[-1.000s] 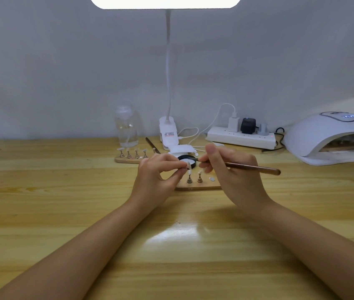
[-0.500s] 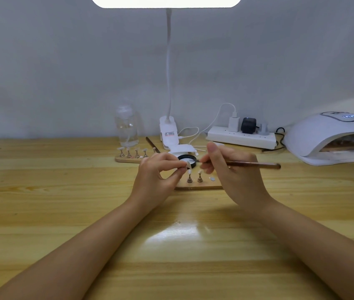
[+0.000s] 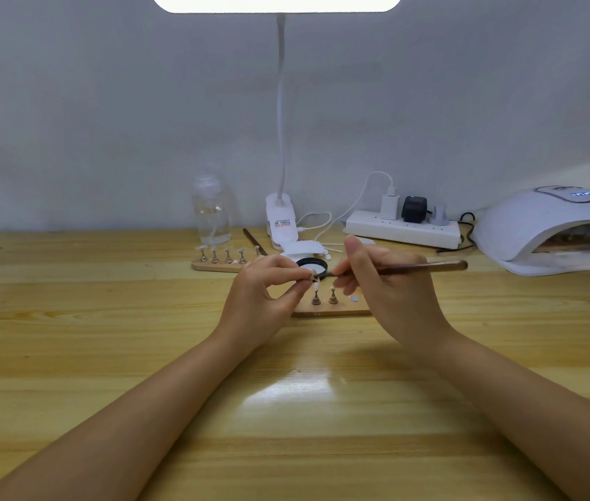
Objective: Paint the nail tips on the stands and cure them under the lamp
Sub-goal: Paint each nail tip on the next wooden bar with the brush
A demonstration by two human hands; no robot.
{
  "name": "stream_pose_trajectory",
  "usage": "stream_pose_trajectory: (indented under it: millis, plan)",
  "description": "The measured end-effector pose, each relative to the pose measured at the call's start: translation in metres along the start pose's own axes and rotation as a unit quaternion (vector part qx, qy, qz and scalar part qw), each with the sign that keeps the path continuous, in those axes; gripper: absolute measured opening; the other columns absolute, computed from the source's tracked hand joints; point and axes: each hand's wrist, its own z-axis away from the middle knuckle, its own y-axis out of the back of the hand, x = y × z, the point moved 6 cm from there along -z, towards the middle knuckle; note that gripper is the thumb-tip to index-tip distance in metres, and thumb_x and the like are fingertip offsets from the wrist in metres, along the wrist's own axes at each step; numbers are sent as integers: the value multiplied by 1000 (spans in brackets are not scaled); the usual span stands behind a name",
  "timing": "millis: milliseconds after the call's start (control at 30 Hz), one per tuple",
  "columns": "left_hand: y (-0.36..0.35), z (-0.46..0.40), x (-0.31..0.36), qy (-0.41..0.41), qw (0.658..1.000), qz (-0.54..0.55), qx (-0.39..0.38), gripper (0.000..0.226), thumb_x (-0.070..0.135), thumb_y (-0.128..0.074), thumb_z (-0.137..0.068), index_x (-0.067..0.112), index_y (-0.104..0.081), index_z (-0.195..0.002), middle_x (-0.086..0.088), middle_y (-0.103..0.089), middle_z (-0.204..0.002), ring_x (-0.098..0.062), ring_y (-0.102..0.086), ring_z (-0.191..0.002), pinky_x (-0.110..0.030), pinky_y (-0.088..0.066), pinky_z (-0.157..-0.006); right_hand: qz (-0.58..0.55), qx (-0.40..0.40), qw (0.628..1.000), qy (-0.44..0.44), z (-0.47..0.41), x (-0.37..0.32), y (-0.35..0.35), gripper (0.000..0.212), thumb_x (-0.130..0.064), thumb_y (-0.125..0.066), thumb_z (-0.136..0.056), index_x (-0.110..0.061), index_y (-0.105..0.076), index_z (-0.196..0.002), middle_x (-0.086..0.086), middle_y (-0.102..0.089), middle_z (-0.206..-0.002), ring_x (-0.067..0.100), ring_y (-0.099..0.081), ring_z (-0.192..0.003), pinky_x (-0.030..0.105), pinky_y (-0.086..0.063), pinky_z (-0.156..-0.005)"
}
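Between my hands, my left hand [image 3: 268, 294] pinches a nail tip [image 3: 314, 274], mostly hidden by fingers; my right hand [image 3: 383, 283] grips the brush [image 3: 427, 266], bristles too small to see.

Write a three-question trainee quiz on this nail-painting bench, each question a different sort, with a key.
1. True or false: the right hand holds the slim brown-handled brush with its tip pointing toward the left hand.
2. Multiple choice: the white dome-shaped curing lamp sits (A) at the far right of the wooden table, (B) between the hands, (C) left of the clear glass bottle.
3. Fill in: the left hand pinches a small white ____ on a stand above the near wooden stand board.

Key: 1 true; 2 A; 3 nail tip.
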Motion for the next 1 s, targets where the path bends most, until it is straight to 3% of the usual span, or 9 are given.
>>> stream_pose_trajectory:
  millis: [67, 200, 333, 467, 633, 733, 867, 1000]
  plan:
    - [0, 0, 0, 1, 1000, 4, 0, 17, 3, -71, -75, 11, -73, -90, 4, -64, -78, -19, -59, -80, -45, -47, -79, 6, -2, 1000, 7, -1, -1, 0, 37, -40, -48, -84, -13, -70, -73, 2, -68, -64, 12, -65, -58, 26, -55, -58]
    - [0, 1, 1, -2, 1000, 1, -3, 16, 2, -70, -76, 11, -74, -89, 3, -65, -78, -19, -59, -79, -44, -47, -79, -9, -11, 1000, -17, -1, 0, -2, 44, -47, -44, -82, -14, -67, -65, -7, -62, -51, 5, -60, -49, 16, -49, -52]
    - [0, 1, 1, 0, 1000, 2, -6, 17, 2, -70, -76, 10, -73, -91, -1, -66, -80, -20, -60, -80, -45, -47, -79, 9, 1, 1000, 8, -2, -2, 0, 35, -43, -47, -83, -19, -69, -71, -4, -67, -63, 8, -65, -57, 22, -53, -59]
    - [-1, 0, 1, -2, 1000, -1, -8, 16, 3, -70, -76, 11, -73, -90, -2, -66, -79, -21, -60, -79, -46, -47, -79, -14, -9, 1000, -25, -2, 2, -1, 43, -48, -44, -81, -16, -67, -65, -5, -63, -52, 6, -61, -49, 15, -48, -52]
    - [0, 1, 1, -6, 1000, -2, -10, 17, 1, -70, -76, 9, -73, -90, -1, -66, -80, -22, -60, -79, -47, -47, -78, 0, -1, 1000, -4, -2, 0, 0, 36, -43, -47, -83, -17, -69, -71, -1, -67, -63, 9, -64, -56, 21, -53, -57]
    - [-1, 1, 3, -10, 1000, -5, -13, 16, 2, -70, -76, 10, -74, -89, 2, -65, -79, -20, -59, -79, -45, -46, -79, -11, -11, 1000, -19, -3, 1, -1, 44, -45, -45, -83, -13, -67, -64, 2, -63, -53, 11, -60, -48, 19, -49, -51]
    - [-2, 0, 2, -7, 1000, -3, -14, 15, 1, -70, -76, 10, -74, -88, 1, -65, -80, -20, -59, -79, -41, -45, -79, -1, 0, 1000, -21, -4, 2, 0, 40, -45, -46, -81, -15, -69, -69, -3, -65, -59, 5, -62, -53, 17, -50, -56]
    - [-2, 0, 3, -18, 1000, -7, -17, 16, 0, -70, -75, 9, -74, -88, 0, -66, -79, -18, -59, -78, -35, -44, -76, 8, -12, 1000, -20, -4, 1, -1, 42, -43, -45, -83, -13, -66, -62, 1, -62, -51, 6, -57, -45, 17, -47, -52]
